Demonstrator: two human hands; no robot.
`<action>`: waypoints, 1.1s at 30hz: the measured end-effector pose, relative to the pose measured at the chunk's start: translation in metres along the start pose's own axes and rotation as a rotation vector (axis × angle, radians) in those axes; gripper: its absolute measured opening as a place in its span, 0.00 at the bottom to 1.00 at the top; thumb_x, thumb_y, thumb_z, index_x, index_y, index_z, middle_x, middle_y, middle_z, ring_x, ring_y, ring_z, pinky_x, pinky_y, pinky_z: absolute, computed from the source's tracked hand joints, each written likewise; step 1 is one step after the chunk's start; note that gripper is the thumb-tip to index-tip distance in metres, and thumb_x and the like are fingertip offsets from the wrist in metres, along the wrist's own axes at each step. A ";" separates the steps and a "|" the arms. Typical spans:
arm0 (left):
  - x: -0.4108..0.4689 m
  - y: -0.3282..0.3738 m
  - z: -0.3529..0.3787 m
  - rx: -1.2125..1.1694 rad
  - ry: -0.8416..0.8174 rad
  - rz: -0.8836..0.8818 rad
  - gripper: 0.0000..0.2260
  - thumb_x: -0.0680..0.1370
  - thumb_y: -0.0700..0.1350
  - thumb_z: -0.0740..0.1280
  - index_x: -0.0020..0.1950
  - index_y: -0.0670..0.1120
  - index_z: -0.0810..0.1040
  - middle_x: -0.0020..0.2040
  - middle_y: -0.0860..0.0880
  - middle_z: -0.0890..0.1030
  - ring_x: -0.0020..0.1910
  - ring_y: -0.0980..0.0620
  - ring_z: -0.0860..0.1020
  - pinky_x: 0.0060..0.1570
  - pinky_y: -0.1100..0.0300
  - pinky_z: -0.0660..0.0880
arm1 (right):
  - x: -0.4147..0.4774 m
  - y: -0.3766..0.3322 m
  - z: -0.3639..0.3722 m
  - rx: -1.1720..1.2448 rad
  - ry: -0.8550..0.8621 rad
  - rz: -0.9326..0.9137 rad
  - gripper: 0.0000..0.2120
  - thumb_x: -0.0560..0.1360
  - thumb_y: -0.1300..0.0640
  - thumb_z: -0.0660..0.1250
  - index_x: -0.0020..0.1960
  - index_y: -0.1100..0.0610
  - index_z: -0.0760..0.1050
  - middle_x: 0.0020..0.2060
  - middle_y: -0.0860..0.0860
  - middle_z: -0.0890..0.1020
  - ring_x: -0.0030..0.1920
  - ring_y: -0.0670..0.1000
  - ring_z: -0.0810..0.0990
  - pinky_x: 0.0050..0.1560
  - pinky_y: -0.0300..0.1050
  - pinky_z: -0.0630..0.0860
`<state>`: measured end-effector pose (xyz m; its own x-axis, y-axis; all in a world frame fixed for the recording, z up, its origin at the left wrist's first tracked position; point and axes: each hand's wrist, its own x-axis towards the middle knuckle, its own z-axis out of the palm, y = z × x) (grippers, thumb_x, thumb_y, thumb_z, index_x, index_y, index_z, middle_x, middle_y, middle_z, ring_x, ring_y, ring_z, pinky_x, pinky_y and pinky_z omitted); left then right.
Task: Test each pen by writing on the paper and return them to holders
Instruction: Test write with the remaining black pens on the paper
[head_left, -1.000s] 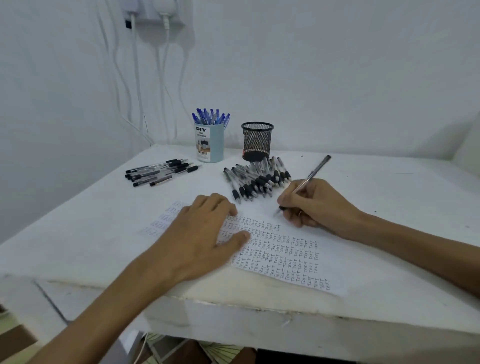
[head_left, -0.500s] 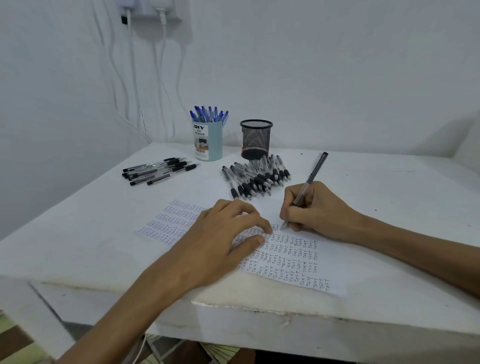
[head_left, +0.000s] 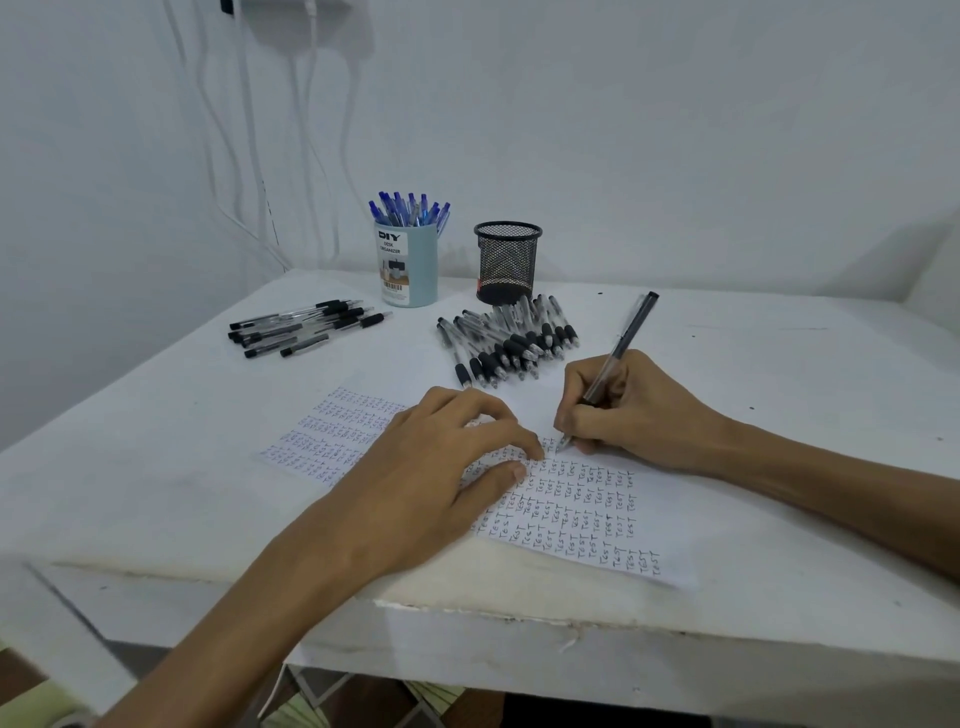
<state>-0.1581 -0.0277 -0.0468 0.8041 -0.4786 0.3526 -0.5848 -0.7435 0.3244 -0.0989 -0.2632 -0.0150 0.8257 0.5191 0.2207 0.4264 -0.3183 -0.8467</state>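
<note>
A white paper (head_left: 576, 512) covered in rows of small handwritten "TEST" words lies near the table's front edge. My right hand (head_left: 631, 410) grips a grey pen (head_left: 618, 351), its tip touching the paper's upper part. My left hand (head_left: 421, 478) rests on the paper with fingertips pressing it just left of the pen tip. A light blue holder (head_left: 408, 270) full of blue pens and a black mesh holder (head_left: 507, 262) stand at the back. A pile of black-grip pens (head_left: 511, 340) lies in front of the mesh holder.
A second group of black pens (head_left: 304, 327) lies at the back left of the white table (head_left: 156, 467). White cables (head_left: 249, 156) hang down the wall behind. The table's front edge is chipped.
My right hand brought the pen tip down and toward me onto the paper. My left hand slid right and its fingers curled in beside the pen tip.
</note>
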 end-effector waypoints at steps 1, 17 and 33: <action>0.000 0.000 0.000 0.000 0.001 0.000 0.18 0.81 0.65 0.51 0.66 0.67 0.75 0.64 0.67 0.70 0.69 0.61 0.65 0.67 0.54 0.69 | 0.000 0.000 0.000 -0.006 -0.001 0.003 0.08 0.74 0.71 0.69 0.37 0.64 0.78 0.26 0.55 0.80 0.28 0.49 0.76 0.33 0.37 0.72; 0.000 0.000 0.000 0.007 0.005 0.009 0.19 0.81 0.65 0.51 0.66 0.67 0.75 0.65 0.66 0.70 0.68 0.62 0.65 0.67 0.55 0.69 | 0.002 0.000 0.000 -0.054 0.019 0.002 0.09 0.74 0.70 0.68 0.36 0.63 0.77 0.25 0.54 0.79 0.27 0.49 0.73 0.32 0.38 0.70; -0.001 -0.001 0.001 0.004 0.012 0.015 0.19 0.81 0.65 0.51 0.66 0.66 0.75 0.64 0.66 0.70 0.69 0.61 0.66 0.66 0.55 0.70 | 0.002 -0.001 0.000 -0.069 0.042 0.032 0.06 0.74 0.68 0.68 0.38 0.67 0.77 0.25 0.55 0.79 0.27 0.51 0.69 0.29 0.38 0.66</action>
<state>-0.1577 -0.0268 -0.0482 0.7937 -0.4844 0.3680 -0.5966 -0.7381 0.3151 -0.0976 -0.2617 -0.0141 0.8536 0.4743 0.2153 0.4227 -0.3891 -0.8185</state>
